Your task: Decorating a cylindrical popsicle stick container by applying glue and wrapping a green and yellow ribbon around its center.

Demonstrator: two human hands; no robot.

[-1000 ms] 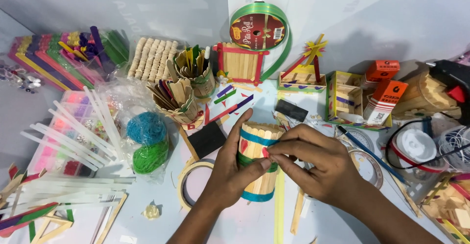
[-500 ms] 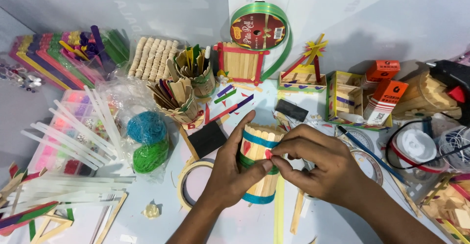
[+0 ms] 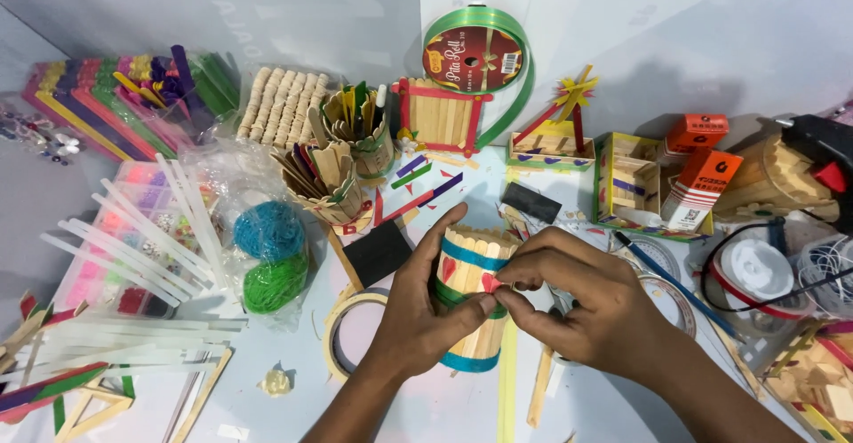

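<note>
Wooden sticks make up the holder (image 3: 471, 305) that my left hand (image 3: 418, 314) wraps round, fingers closed on its side, near the middle of the table (image 3: 426, 407). My right hand (image 3: 586, 305) pinches a small red heart (image 3: 490, 281) between thumb and fingertips, pressed to the holder's upper blue band. I judge I am fixing the heart in place; next it needs steady pressure and a straight set beside the other heart. Behind stands a ribbon spool (image 3: 471, 56), green with a round red label. To the right lie two orange boxes (image 3: 702, 185), upright and oblong.
</note>
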